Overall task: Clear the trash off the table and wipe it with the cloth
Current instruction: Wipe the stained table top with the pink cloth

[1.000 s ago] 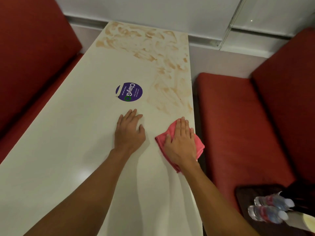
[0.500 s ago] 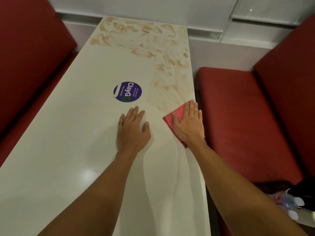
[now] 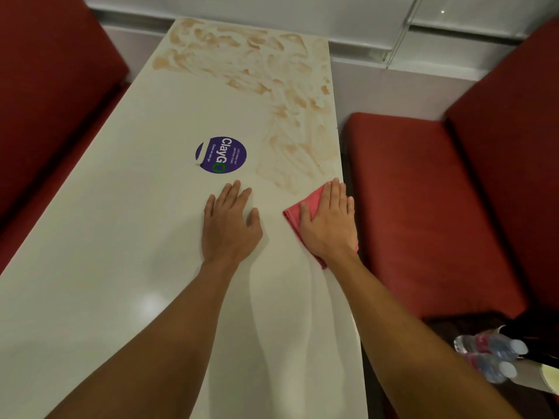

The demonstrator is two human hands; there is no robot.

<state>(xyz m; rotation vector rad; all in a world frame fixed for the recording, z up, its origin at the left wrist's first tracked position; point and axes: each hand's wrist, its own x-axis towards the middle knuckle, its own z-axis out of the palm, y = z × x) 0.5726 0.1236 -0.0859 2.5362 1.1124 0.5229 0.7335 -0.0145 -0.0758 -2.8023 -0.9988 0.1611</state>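
Note:
A long white table (image 3: 115,225) carries brown smeared stains (image 3: 290,137) over its far end and along its right side. My right hand (image 3: 329,222) presses flat on a folded pink cloth (image 3: 305,208) at the table's right edge, just below the nearest smear. My left hand (image 3: 230,222) lies flat on the bare tabletop, fingers straight, a little left of the cloth. A round purple sticker (image 3: 222,154) sits on the table just beyond my left hand.
Red padded benches flank the table, one on the left (image 3: 51,95) and one on the right (image 3: 423,201). Two plastic water bottles (image 3: 490,355) lie on a dark tray at the lower right. A pale wall closes the far end.
My right hand has slid the pink cloth forward along the right edge up to the stains. My left hand stays flat in the same spot.

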